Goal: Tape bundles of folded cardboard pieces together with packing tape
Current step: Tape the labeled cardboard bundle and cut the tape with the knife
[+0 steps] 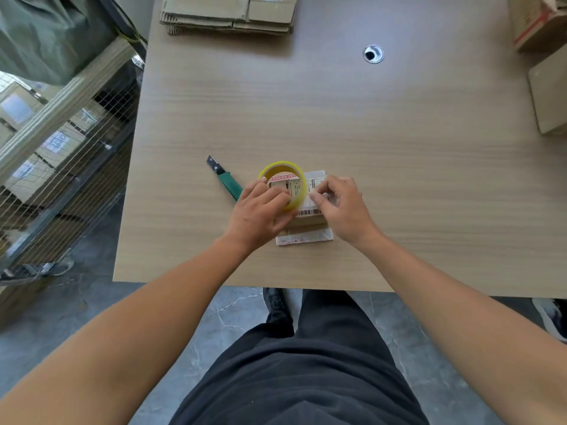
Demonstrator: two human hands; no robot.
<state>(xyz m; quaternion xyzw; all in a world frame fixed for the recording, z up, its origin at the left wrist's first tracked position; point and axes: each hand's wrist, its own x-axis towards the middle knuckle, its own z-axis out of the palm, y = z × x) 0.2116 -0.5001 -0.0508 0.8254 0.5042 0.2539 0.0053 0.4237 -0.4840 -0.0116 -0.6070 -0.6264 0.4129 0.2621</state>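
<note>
On the counter (337, 118), left hand (260, 214) curls its fingers round the tape roll (280, 167) atop the cardboard bundle (306, 237); right hand (343, 207) pinches the tape end (320, 197) between fingers.

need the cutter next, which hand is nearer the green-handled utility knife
Left. The left hand, gripping the yellow tape roll, sits right of the knife, almost touching it. The right hand is farther right, past the roll, pinching the tape end over the cardboard bundle.
</note>
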